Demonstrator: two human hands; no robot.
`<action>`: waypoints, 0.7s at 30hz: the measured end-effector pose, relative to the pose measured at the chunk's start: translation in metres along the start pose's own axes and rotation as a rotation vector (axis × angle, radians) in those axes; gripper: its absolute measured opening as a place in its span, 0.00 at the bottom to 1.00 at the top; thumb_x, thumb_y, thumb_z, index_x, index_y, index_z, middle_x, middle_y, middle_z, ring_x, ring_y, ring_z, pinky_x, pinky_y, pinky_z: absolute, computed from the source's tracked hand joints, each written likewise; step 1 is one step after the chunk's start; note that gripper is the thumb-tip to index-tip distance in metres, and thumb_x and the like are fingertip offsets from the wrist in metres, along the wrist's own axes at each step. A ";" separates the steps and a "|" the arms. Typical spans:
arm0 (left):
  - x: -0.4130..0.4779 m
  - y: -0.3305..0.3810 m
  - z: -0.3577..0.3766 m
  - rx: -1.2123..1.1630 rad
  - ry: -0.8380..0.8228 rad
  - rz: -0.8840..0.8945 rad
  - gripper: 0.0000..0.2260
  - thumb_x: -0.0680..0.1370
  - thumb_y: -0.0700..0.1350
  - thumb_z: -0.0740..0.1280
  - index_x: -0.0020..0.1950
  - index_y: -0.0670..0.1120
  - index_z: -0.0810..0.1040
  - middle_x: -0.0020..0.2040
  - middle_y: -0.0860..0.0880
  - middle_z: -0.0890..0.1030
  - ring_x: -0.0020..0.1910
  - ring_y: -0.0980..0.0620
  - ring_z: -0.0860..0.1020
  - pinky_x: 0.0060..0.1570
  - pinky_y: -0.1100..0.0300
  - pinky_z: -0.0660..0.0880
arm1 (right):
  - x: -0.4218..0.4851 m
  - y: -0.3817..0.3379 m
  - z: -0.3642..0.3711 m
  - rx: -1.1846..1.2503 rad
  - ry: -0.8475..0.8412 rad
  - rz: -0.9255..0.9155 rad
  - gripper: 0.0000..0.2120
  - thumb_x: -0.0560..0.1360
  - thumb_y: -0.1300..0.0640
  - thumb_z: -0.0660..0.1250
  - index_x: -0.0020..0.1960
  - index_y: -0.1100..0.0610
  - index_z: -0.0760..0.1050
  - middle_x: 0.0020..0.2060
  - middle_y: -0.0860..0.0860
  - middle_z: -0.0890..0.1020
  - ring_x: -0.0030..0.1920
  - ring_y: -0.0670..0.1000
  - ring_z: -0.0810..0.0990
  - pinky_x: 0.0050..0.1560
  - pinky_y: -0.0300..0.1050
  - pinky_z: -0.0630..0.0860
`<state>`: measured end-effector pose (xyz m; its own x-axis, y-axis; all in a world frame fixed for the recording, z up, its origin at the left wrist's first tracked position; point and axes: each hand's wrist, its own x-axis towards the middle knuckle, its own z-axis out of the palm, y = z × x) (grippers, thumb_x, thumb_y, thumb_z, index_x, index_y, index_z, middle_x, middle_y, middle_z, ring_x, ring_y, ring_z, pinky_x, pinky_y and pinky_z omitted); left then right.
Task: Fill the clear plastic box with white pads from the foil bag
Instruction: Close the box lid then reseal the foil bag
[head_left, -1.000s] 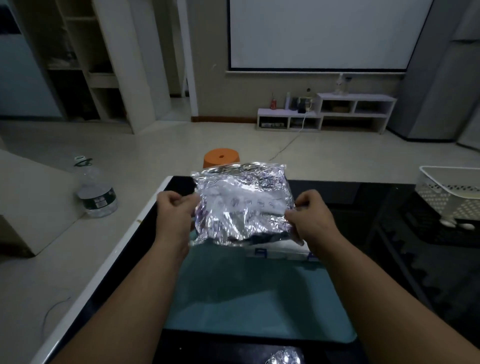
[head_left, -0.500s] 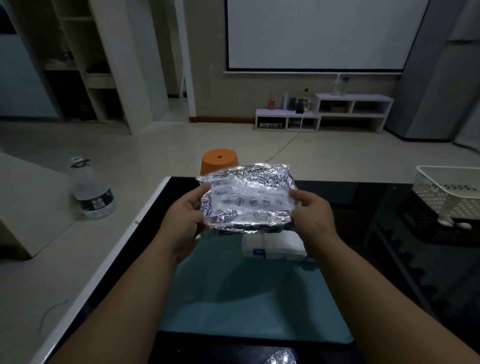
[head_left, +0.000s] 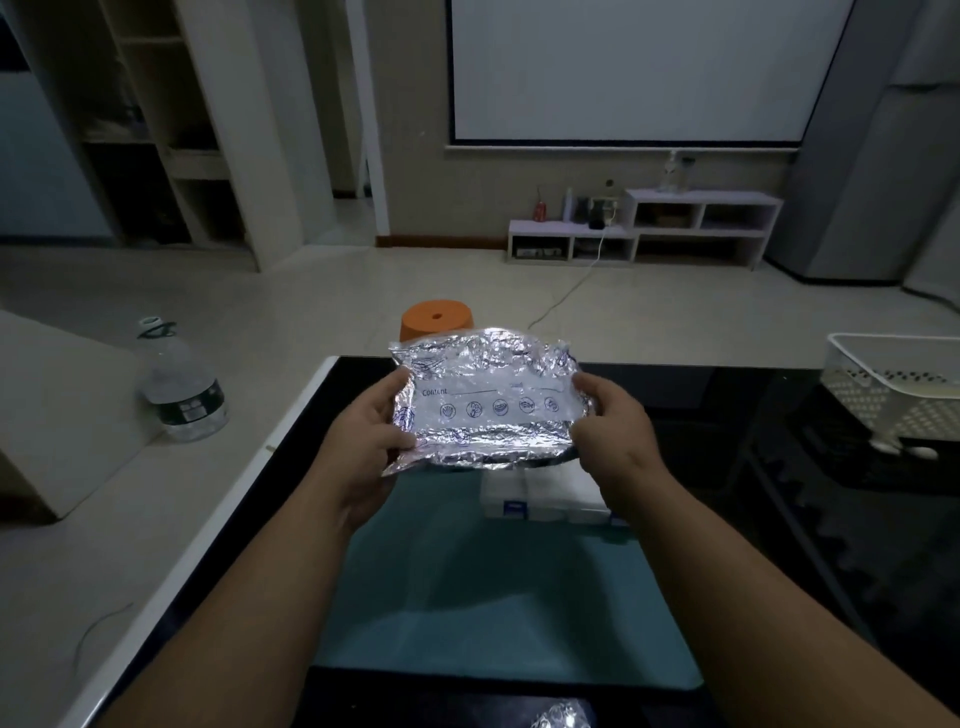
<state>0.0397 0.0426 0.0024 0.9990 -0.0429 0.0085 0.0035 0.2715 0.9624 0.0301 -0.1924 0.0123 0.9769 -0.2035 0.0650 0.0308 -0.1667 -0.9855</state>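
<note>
A dark glass table (head_left: 727, 415) with a white edge is filling the lower half of the view, and a teal mat (head_left: 493, 597) is lying across its middle. At the far right a white perforated basket (head_left: 893, 384) is sitting on the tabletop. Beyond the table's far edge an orange stool (head_left: 437, 321) is standing on the pale floor, and a large water bottle (head_left: 179, 387) is standing on the floor to the left, well apart from the table. Above the mat, the foil bag (head_left: 488, 408) is being held up between both hands, its printed panel with a row of small icons facing the camera and its lower edge gaping slightly. The left hand (head_left: 363, 441) is gripping the bag's left edge, thumb on the front; the right hand (head_left: 613, 431) is pinching the right edge in the same way. Directly below the bag, the clear plastic box (head_left: 540, 496) is resting on the mat's far end, white pads showing inside it. At the bottom edge a scrap of crumpled foil (head_left: 563, 719) is peeking into view.
</note>
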 end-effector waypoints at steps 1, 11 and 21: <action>-0.001 0.001 -0.001 -0.029 -0.016 -0.008 0.36 0.68 0.20 0.54 0.73 0.44 0.68 0.67 0.46 0.77 0.62 0.42 0.78 0.57 0.47 0.75 | 0.001 -0.002 0.000 0.033 0.008 0.006 0.32 0.70 0.71 0.59 0.72 0.55 0.69 0.64 0.56 0.76 0.46 0.51 0.74 0.37 0.37 0.69; -0.004 0.011 0.000 0.023 0.077 -0.023 0.29 0.72 0.25 0.58 0.69 0.48 0.70 0.59 0.53 0.79 0.51 0.53 0.80 0.41 0.56 0.73 | -0.001 -0.006 -0.007 0.107 0.019 -0.021 0.34 0.70 0.78 0.58 0.70 0.53 0.71 0.58 0.49 0.78 0.46 0.50 0.77 0.35 0.37 0.71; -0.003 0.005 -0.025 0.471 0.170 -0.289 0.09 0.75 0.43 0.70 0.54 0.50 0.76 0.53 0.48 0.77 0.53 0.48 0.73 0.53 0.50 0.72 | -0.008 0.000 0.016 0.108 -0.061 -0.070 0.25 0.73 0.75 0.62 0.58 0.47 0.73 0.52 0.44 0.78 0.43 0.49 0.79 0.36 0.42 0.76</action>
<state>0.0375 0.0684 0.0002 0.9535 0.1138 -0.2792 0.2966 -0.1876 0.9364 0.0259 -0.1752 0.0088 0.9825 -0.1357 0.1276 0.1185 -0.0729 -0.9903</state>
